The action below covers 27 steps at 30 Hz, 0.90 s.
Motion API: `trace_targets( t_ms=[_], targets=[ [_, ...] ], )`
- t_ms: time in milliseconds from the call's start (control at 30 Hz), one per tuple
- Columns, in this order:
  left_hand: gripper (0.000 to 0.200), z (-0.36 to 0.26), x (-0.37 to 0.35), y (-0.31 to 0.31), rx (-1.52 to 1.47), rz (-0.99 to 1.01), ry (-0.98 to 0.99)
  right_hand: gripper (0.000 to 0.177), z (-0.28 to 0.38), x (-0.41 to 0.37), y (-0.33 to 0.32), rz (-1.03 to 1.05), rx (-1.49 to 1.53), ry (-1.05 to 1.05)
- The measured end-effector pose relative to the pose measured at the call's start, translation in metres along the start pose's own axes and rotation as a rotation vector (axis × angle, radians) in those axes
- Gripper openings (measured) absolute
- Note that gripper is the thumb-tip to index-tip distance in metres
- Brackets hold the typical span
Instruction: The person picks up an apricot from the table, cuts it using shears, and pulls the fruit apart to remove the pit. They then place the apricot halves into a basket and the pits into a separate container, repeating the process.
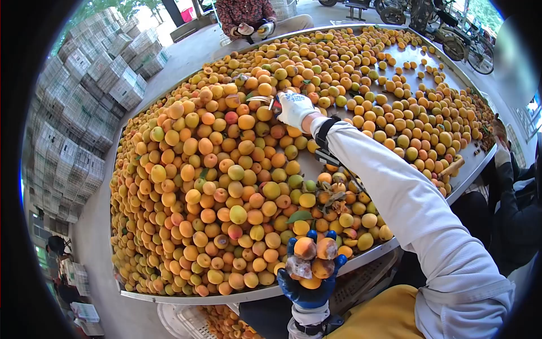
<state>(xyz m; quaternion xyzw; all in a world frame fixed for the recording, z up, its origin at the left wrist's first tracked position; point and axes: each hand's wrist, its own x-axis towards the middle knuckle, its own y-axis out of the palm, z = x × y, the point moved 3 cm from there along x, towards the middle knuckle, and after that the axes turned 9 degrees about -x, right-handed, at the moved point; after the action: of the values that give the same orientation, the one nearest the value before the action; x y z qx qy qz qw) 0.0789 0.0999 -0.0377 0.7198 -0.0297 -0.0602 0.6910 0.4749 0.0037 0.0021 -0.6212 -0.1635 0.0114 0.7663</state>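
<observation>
My left hand (310, 282), in a blue-coated glove, is palm up at the table's near edge. Its fingers curl around several spoiled apricots (305, 248), some brown, one with whitish mould. Stretched over the heap, my right hand (294, 109) wears a white glove with blue print. Its fingers close on a small dark-and-red tool (275, 105) with thin pale curved prongs; its exact kind I cannot tell. Orange and yellow-green apricots (186, 181) lie all about both hands. Near my left hand are a green leaf (299, 216) and withered brown leaves (337, 198).
A raised metal rim (259, 294) edges the table. Below it are a white basket (183, 319) and more apricots (226, 322). Across sits a gloved person (248, 20); another person's hand (501, 150) is at the right. Stacked crates (73, 124) stand left, motorbikes (451, 39) behind.
</observation>
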Motion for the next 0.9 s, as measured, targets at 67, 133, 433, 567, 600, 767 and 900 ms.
trace_targets(
  t_ms=[67, 133, 433, 567, 600, 767, 900],
  targets=[
    [0.078, 0.001, 0.0, 0.004, -0.034, -0.037, 0.022, 0.044, -0.002, -0.001, -0.001, -0.028, 0.046, 0.036],
    [0.08, 0.001, 0.003, 0.006, 0.008, -0.048, 0.024, 0.044, -0.004, -0.012, -0.014, -0.029, 0.132, 0.04],
    [0.075, -0.006, 0.002, 0.01, -0.151, -0.057, 0.171, 0.042, 0.053, -0.224, -0.158, 0.171, 0.664, -0.419],
    [0.051, -0.004, -0.016, 0.021, -0.091, -0.027, 0.242, 0.048, 0.08, -0.314, -0.175, 0.116, 0.626, -0.603],
    [0.051, -0.004, -0.02, 0.025, -0.103, 0.03, 0.234, 0.049, 0.086, -0.33, -0.172, 0.074, 0.59, -0.638],
    [0.06, -0.011, -0.043, 0.031, -0.02, 0.121, 0.271, 0.058, 0.118, -0.386, -0.149, 0.012, 0.394, -0.666],
    [0.058, -0.024, -0.065, 0.049, -0.1, 0.182, 0.317, 0.063, 0.144, -0.402, -0.148, 0.049, 0.518, -0.591]
  ],
)
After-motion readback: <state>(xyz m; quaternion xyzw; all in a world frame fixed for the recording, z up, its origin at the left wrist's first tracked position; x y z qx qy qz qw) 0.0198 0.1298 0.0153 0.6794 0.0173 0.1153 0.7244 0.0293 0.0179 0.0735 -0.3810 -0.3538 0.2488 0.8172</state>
